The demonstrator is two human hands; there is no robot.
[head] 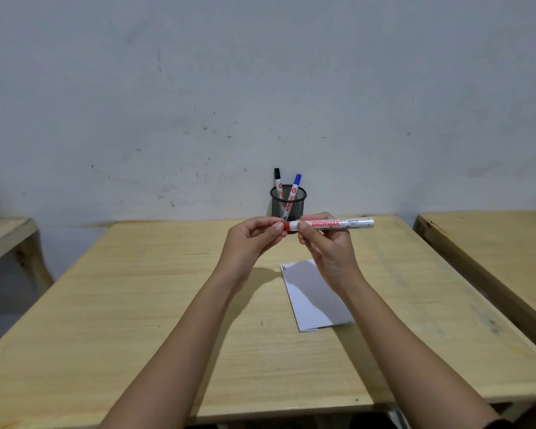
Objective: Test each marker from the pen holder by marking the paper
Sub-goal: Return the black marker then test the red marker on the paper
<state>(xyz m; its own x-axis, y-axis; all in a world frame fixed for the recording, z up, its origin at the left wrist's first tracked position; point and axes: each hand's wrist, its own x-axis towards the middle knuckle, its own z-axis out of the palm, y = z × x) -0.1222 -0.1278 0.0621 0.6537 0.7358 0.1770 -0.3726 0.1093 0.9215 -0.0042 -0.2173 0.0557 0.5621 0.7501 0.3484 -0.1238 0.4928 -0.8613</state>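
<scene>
- Two hands raised over the table [155,305], both on one red marker [338,224], held horizontal in front of the pen holder [287,203].
- Right hand [330,249]: fingers wrapped round the marker barrel near its red end, firm grip. Barrel is silver-white with red "SNOWMAN" print, tail pointing right.
- Left hand [252,239]: thumb and fingertips pinched on the red cap [287,226] at the marker's left end. Cap looks seated on the barrel; can't tell if it's fully pressed home.
- Pen holder: black mesh cup, upright at the far edge of the table, against the wall [260,72]. Partly hidden behind the held marker.
- Inside it: black-capped marker [277,181] leaning left, blue-capped marker [295,187] leaning right, caps up.
- Paper [310,301]: white sheet flat on the table, below the right hand and wrist, slightly rotated. Looks folded or doubled at the near edge.
- Short red marks [284,268] at the paper's far-left corner.
- Hand shadows fall across the paper and the table just left of it.
- Second table [492,243] to the right, separate, with a gap between; another wooden surface [3,236] at far left.
</scene>
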